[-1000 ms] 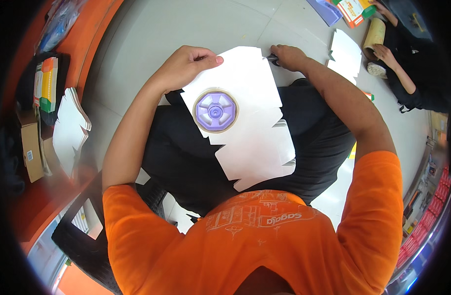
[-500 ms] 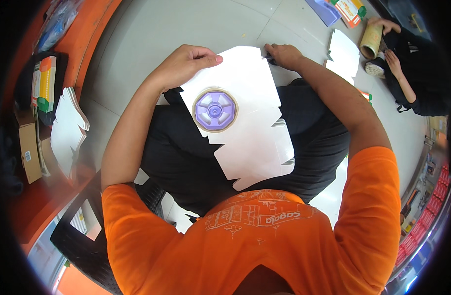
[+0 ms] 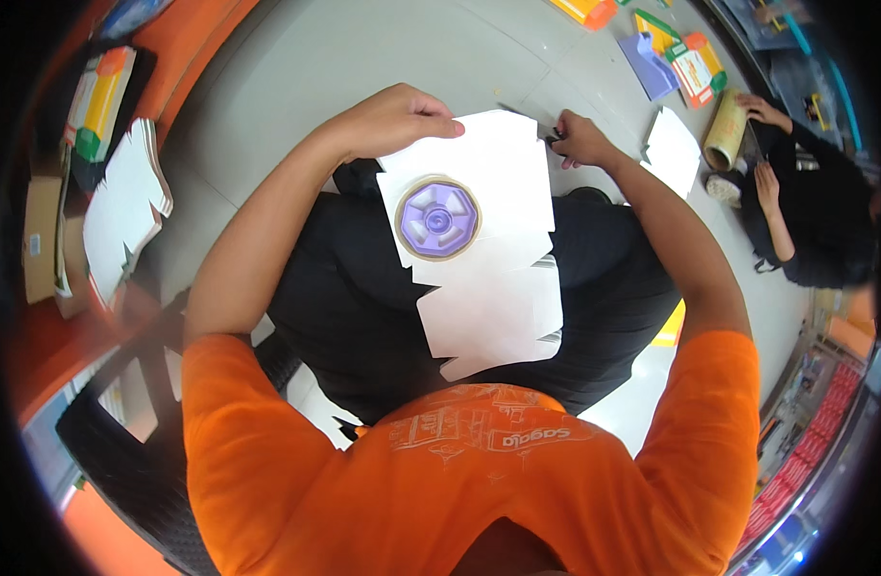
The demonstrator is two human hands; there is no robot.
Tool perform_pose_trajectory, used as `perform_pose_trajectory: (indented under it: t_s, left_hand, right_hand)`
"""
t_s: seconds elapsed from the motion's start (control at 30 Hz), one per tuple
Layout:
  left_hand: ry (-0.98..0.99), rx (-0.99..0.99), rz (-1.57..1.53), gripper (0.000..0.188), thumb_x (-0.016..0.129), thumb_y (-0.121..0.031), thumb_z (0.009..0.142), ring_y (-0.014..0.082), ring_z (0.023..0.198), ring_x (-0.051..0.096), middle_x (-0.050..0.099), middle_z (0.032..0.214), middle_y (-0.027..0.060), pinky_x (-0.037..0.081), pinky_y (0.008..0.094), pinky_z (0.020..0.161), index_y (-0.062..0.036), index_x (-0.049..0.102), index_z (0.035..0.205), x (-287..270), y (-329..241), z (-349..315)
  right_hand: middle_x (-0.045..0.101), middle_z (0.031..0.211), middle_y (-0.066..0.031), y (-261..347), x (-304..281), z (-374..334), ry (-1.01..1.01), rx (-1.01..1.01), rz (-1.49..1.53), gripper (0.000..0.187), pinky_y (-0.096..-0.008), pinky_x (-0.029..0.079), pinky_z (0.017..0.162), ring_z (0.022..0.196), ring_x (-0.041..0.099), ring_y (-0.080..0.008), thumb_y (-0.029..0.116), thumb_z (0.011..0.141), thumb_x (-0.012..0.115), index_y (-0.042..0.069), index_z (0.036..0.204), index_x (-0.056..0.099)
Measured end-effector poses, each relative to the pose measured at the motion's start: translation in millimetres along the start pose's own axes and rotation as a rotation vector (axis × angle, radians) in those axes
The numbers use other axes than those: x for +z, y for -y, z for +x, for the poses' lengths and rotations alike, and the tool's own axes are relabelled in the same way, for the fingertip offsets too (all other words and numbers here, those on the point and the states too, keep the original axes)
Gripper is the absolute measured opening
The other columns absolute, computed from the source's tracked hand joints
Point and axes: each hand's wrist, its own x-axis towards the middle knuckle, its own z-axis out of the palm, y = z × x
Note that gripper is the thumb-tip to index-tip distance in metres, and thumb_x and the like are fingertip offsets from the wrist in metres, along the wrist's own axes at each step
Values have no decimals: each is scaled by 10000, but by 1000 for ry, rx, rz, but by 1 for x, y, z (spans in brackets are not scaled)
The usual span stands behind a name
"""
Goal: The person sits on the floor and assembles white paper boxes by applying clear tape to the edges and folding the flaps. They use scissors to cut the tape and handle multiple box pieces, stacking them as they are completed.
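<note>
A white die-cut cardboard sheet (image 3: 503, 192) lies across my lap, with edges of more sheets showing under its right side. On it rests a tape roll with a purple spoked core (image 3: 438, 220). My left hand (image 3: 397, 120) grips the sheet's far left corner, thumb on top. Just past the far right corner, my right hand (image 3: 582, 141) is closed around a small black-handled tool (image 3: 555, 136). A thin dark tip pokes out beyond the sheet's far edge. Most of that tool is hidden, so its exact kind cannot be told.
Stacked white die-cut sheets (image 3: 123, 206) and a brown box (image 3: 42, 240) stand on the left. At the right another person's hands (image 3: 767, 110) are by a large yellowish roll (image 3: 726, 134). Coloured cartons (image 3: 698, 72), a purple piece (image 3: 649, 65) and white sheets (image 3: 673, 149) lie on the floor.
The view has shifted, bringing more floor and cartons into sight at the far right. My right hand's fingers have changed pose around the black-handled tool. My left hand keeps its grip on the sheet.
</note>
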Motion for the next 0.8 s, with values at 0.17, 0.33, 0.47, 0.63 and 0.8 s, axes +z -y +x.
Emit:
perform_pose_trajectory:
  t_s: [0.17, 0.33, 0.47, 0.63, 0.8]
  left_hand:
    - [0, -70, -27, 418, 667, -388, 896, 197, 930, 623, 712, 959, 105, 469, 317, 856, 2, 742, 1026, -1, -4, -5]
    - [-5, -17, -20, 414, 694, -376, 866, 219, 959, 652, 727, 1024, 131, 475, 310, 878, -20, 748, 1071, 1, -4, 6]
    - [-22, -58, -68, 477, 733, -395, 799, 286, 990, 655, 711, 1072, 178, 493, 346, 880, -1, 749, 1069, -3, 1, -2]
    - [-13, -57, -71, 445, 736, -380, 804, 245, 886, 665, 723, 949, 157, 497, 320, 821, 18, 758, 1000, -6, -6, -2]
    - [-34, -57, -84, 454, 756, -384, 785, 226, 818, 672, 726, 881, 158, 507, 307, 777, 37, 760, 955, -6, -3, 2]
  right_hand:
    - [652, 918, -68, -6, -63, -60, 17, -61, 573, 436, -309, 562, 630, 705, 691, -157, 330, 899, 712, -19, 1096, 542]
    - [649, 770, -70, 67, -115, -185, 378, -124, 352, 557, -288, 552, 612, 636, 670, -164, 517, 898, 662, -37, 961, 650]
    - [642, 673, -93, 137, -97, -187, 580, -17, 102, 594, -272, 545, 530, 570, 676, -189, 547, 896, 644, -45, 865, 668]
    - [646, 619, -100, 172, -90, -176, 586, 120, 7, 607, -263, 543, 495, 502, 664, -186, 561, 868, 657, -43, 806, 675]
    - [641, 586, -86, 186, -81, -166, 571, 117, 8, 604, -239, 517, 439, 430, 624, -153, 574, 851, 670, -23, 757, 673]
